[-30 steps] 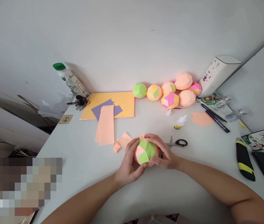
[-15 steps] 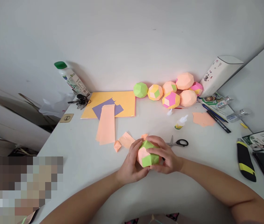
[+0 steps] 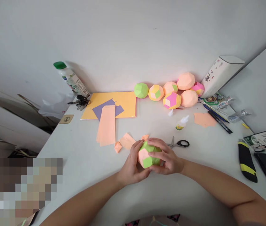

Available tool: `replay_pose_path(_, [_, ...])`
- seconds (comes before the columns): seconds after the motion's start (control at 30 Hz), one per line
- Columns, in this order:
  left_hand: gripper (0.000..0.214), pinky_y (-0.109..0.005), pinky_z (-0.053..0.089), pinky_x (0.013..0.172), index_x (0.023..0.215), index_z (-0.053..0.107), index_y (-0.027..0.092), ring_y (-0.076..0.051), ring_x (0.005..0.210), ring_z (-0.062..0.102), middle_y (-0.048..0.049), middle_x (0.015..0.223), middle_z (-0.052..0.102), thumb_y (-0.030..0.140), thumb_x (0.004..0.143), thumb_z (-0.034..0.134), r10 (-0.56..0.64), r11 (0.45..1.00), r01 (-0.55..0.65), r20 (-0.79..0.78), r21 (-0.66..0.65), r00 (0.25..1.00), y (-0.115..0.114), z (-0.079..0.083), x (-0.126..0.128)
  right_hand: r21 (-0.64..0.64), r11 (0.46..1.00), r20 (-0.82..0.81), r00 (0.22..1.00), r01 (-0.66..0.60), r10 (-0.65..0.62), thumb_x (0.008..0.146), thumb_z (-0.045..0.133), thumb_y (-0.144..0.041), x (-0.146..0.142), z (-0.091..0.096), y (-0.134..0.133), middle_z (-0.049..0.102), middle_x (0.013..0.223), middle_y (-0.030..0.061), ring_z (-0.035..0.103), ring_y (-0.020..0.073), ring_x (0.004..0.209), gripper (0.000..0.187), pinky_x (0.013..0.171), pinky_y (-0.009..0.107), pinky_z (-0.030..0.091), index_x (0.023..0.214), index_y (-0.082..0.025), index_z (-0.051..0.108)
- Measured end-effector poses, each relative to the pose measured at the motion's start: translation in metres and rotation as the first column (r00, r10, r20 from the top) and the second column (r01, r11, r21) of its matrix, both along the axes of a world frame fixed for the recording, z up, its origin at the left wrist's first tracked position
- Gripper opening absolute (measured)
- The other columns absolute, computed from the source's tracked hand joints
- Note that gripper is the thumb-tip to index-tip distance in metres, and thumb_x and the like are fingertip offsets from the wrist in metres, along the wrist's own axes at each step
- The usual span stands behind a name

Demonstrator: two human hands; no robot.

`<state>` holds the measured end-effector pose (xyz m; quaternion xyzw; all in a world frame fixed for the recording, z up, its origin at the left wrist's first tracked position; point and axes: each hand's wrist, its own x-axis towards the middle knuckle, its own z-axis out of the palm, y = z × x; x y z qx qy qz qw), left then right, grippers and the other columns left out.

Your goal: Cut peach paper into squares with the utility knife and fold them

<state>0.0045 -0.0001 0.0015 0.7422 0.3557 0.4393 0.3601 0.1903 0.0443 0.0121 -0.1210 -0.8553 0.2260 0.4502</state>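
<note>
A faceted paper ball point(image 3: 147, 156) of green and peach panels sits between both hands just above the white table point(image 3: 81, 157). My left hand point(image 3: 131, 166) cups its left and underside, fingers curled round it. My right hand point(image 3: 167, 158) wraps over the top and right side, thumb pressed on a green face. Small peach paper scraps point(image 3: 124, 142) lie just beyond the hands, and black-handled scissors point(image 3: 178, 144) lie right of my right hand.
Several finished paper balls point(image 3: 170, 92) line the back wall. Orange, purple and peach sheets point(image 3: 110, 110) lie at back left beside keys point(image 3: 79, 101) and a green-capped bottle point(image 3: 70, 80). A glue bottle point(image 3: 182, 122), pens point(image 3: 217, 117), a yellow-black knife point(image 3: 246, 161) stay right.
The ball has been turned in my hands: the green faces now show lower and to the front. My right fingers have shifted further over its top. Hands stay in place.
</note>
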Motion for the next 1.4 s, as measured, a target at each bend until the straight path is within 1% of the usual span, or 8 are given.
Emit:
replay_pose_path(0.27, [0.080, -0.057, 0.035, 0.101, 0.142, 0.019, 0.022, -0.035, 0.129, 0.032, -0.0173, 0.137, 0.032, 0.030, 0.077, 0.064, -0.001, 1.000, 0.001, 0.005, -0.003, 1.000, -0.0006, -0.0020, 0.0000, -0.003, 1.000, -0.003, 1.000, -0.003, 0.003, 0.085, 0.058, -0.032, -0.0003, 0.0004, -0.0001, 0.043, 0.126, 0.0135, 0.044, 0.0298, 0.121, 0.044, 0.097, 0.052, 0.042, 0.125, -0.024, 0.042])
replay_pose_path(0.43, [0.071, -0.058, 0.033, 0.103, 0.142, 0.023, 0.022, -0.036, 0.133, 0.025, -0.0177, 0.142, 0.025, 0.034, 0.082, 0.060, 0.094, 0.995, -0.094, 0.034, 0.021, 0.995, -0.0024, -0.0017, -0.0007, -0.045, 0.998, 0.005, 0.999, 0.054, -0.054, 0.083, 0.060, -0.037, -0.0001, 0.0010, 0.0009, 0.045, 0.126, 0.0137, 0.043, 0.0316, 0.122, 0.051, 0.098, 0.053, 0.041, 0.128, -0.024, 0.039])
replay_pose_path(0.63, [0.046, -0.051, 0.033, 0.104, 0.140, 0.030, 0.025, -0.028, 0.129, 0.034, -0.0113, 0.138, 0.036, 0.039, 0.096, 0.033, 0.202, 0.970, -0.193, 0.047, -0.148, 0.978, -0.0028, 0.0017, -0.0064, -0.071, 0.994, 0.121, 0.990, 0.086, -0.077, 0.084, 0.056, -0.046, 0.0010, -0.0006, 0.0030, 0.040, 0.133, 0.0155, 0.040, 0.0321, 0.125, 0.065, 0.099, 0.053, 0.037, 0.138, -0.023, 0.029])
replay_pose_path(0.8, [0.049, -0.048, 0.035, 0.103, 0.142, 0.026, 0.023, -0.027, 0.127, 0.038, -0.0117, 0.140, 0.037, 0.043, 0.097, 0.029, 0.120, 0.969, -0.097, 0.091, -0.226, 0.989, -0.0027, -0.0001, -0.0079, -0.044, 0.992, 0.122, 0.986, 0.122, -0.116, 0.085, 0.057, -0.044, -0.0006, 0.0013, 0.0021, 0.042, 0.131, 0.0151, 0.043, 0.0311, 0.122, 0.061, 0.097, 0.051, 0.039, 0.137, -0.024, 0.031])
replay_pose_path(1.0, [0.068, -0.055, 0.028, 0.107, 0.144, 0.018, 0.025, -0.033, 0.136, 0.021, -0.0145, 0.145, 0.024, 0.045, 0.088, 0.051, 0.165, 0.985, -0.163, 0.025, -0.061, 0.986, -0.0038, -0.0058, -0.0046, -0.037, 0.987, 0.032, 0.987, 0.158, -0.157, 0.085, 0.059, -0.042, -0.0016, 0.0013, 0.0016, 0.048, 0.121, 0.0146, 0.048, 0.0293, 0.113, 0.056, 0.090, 0.047, 0.045, 0.133, -0.022, 0.038])
replay_pose_path(1.17, [0.051, -0.053, 0.034, 0.103, 0.140, 0.027, 0.029, -0.030, 0.132, 0.028, -0.0126, 0.141, 0.028, 0.029, 0.093, 0.046, 0.288, 0.954, -0.282, -0.055, 0.096, 0.956, -0.0064, -0.0060, -0.0071, -0.033, 0.975, 0.005, 0.976, 0.219, -0.219, 0.086, 0.058, -0.039, -0.0003, 0.0001, 0.0016, 0.051, 0.115, 0.0132, 0.053, 0.0265, 0.102, 0.050, 0.083, 0.044, 0.048, 0.130, -0.023, 0.042])
replay_pose_path(1.27, [0.049, -0.054, 0.034, 0.103, 0.142, 0.026, 0.028, -0.030, 0.133, 0.028, -0.0139, 0.142, 0.027, 0.026, 0.095, 0.040, 0.227, 0.965, -0.216, -0.067, 0.146, 0.971, -0.0054, -0.0040, -0.0080, -0.014, 0.972, 0.028, 0.972, 0.235, -0.234, 0.087, 0.056, -0.040, 0.0012, 0.0000, 0.0015, 0.052, 0.113, 0.0127, 0.055, 0.0243, 0.095, 0.048, 0.078, 0.041, 0.050, 0.130, -0.023, 0.042])
replay_pose_path(1.4, [0.076, -0.057, 0.034, 0.103, 0.146, 0.013, 0.025, -0.036, 0.137, 0.019, -0.0178, 0.148, 0.012, 0.035, 0.086, 0.058, 0.095, 0.988, -0.088, -0.050, 0.129, 0.994, -0.0035, -0.0061, -0.0046, 0.057, 0.962, 0.058, 0.961, 0.268, -0.271, 0.086, 0.054, -0.043, 0.0028, 0.0028, 0.0029, 0.049, 0.118, 0.0130, 0.051, 0.0278, 0.104, 0.043, 0.084, 0.047, 0.049, 0.124, -0.023, 0.046])
